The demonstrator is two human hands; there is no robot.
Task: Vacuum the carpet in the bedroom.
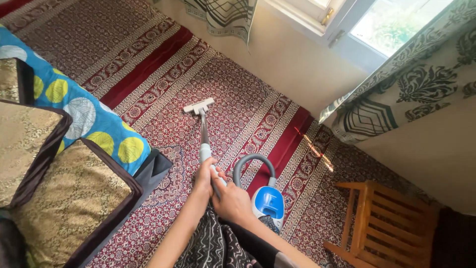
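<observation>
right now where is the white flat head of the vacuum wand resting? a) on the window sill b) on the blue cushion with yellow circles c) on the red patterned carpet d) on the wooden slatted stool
c: the white flat head lies on the red patterned carpet.

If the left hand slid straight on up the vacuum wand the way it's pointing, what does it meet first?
Probably the floor head at the wand's far end. Beyond the left hand, only bare tube and red patterned carpet show, then the wall; depth is uncertain.
</observation>
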